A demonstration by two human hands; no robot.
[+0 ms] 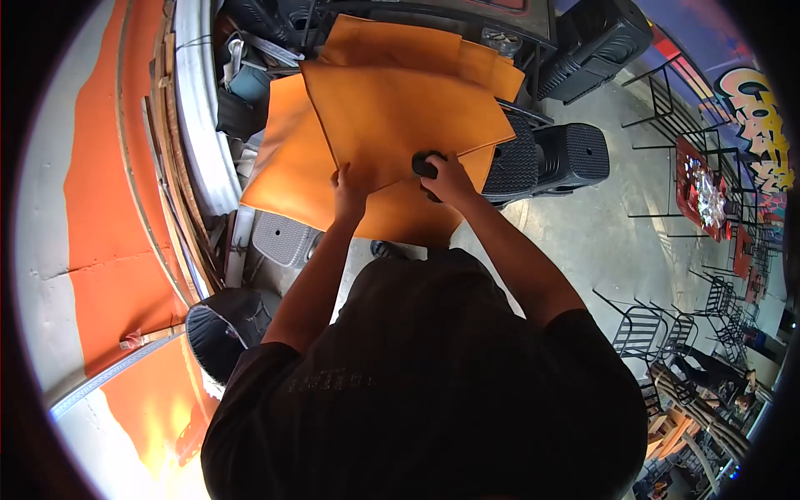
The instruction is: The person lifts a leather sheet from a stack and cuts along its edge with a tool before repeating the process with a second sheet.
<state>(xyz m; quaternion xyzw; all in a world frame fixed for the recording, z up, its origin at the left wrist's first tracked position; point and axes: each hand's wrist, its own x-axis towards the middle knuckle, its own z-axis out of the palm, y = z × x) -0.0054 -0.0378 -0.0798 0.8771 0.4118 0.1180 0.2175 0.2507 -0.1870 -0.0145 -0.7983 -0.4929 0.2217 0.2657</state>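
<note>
Several orange sheets (400, 108) lie overlapping in front of me, the top one set at an angle over the others. At the near left edge of that top sheet is my left hand (350, 190), its fingers closed on the edge. My right hand (448, 181) is wrapped round a small black object (426, 164) near the sheet's lower right edge. What the black object is cannot be made out.
Black ridged plastic stools (575, 156) stand right of the sheets, with another (283, 238) at the lower left. Long wooden strips (162, 167) lean along the left wall. Metal chairs (640, 330) and a red table (700, 187) stand farther right.
</note>
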